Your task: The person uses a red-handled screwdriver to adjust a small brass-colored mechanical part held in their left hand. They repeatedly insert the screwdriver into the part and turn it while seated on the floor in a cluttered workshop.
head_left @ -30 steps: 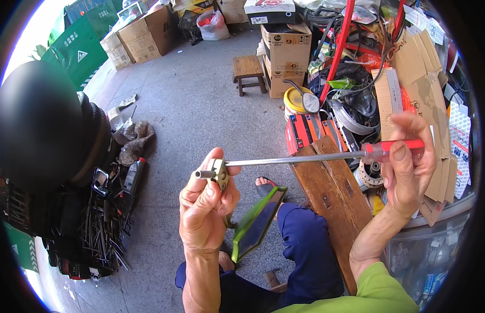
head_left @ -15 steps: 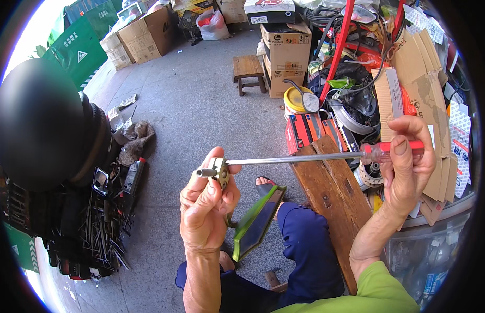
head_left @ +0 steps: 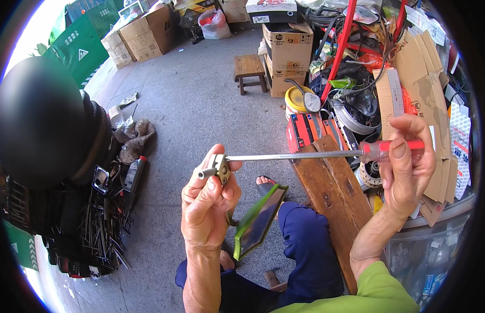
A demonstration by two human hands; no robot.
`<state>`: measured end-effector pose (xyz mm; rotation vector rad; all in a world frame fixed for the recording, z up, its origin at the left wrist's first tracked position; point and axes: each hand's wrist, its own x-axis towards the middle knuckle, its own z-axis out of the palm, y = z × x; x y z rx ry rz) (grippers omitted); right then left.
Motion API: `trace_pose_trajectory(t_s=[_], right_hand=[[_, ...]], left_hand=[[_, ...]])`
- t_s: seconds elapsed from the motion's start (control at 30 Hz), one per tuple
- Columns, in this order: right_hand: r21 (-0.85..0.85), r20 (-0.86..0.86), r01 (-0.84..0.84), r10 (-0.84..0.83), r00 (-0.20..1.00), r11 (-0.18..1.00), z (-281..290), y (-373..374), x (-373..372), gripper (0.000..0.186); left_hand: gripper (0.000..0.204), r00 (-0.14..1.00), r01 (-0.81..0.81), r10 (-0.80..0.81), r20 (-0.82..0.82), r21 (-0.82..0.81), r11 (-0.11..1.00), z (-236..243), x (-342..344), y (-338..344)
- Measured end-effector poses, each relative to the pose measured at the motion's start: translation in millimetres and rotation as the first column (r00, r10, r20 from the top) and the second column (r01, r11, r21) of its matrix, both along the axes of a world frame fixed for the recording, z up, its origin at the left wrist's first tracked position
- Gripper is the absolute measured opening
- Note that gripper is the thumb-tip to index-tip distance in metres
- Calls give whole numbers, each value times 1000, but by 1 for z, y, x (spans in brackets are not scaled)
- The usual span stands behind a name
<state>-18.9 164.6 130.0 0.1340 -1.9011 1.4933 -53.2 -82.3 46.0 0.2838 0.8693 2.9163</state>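
Over my knees, above the concrete floor: both hands raised with a screwdriver spanning between them
Left hand (head_left: 208, 206): mine, closed around a small grey metal bracket (head_left: 217, 168) with a stub pin poking out to the left; thumb and fingers pinch it firmly
Mirror (head_left: 258, 221): green-framed, hanging below the left hand on the bracket's stem, tilted down toward my sandalled foot
Right hand (head_left: 407, 161): mine, wrapped on the red and clear handle of the screwdriver (head_left: 305, 155), fingers curled tight
Screwdriver shaft: long, level, tip seated against the bracket's right face
Stage, as I judge it: tip is engaged with the fastener on the bracket; whether the screw is loosening or tightening I cannot tell, and the screw head itself is hidden behind the tip
Done: tool and part brought together, grip set
Left: the turning itself, by the look of it
Wooden plank (head_left: 334, 201): lies along my right leg, under the shaft
Motorbike (head_left: 55, 156): black, at my left, loose metal rods beneath it
Background: cardboard boxes, small wooden stool (head_left: 249, 70), yellow tub
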Motion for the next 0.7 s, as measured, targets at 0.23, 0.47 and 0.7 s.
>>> trace_pose_trajectory(t_s=[0.23,0.47,0.7], right_hand=[[46,-141,-116,122,982,992,0,-1,-7,50],[42,-86,44,-40,995,998,0,-1,2,50],[30,-109,-112,114,987,993,0,0,-3,56]], left_hand=[[58,1000,16,-16,9,19,1000,2,0,1],[59,999,43,-43,21,-2,999,-1,0,4],[57,998,25,-25,51,-4,1000,-1,-1,5]])
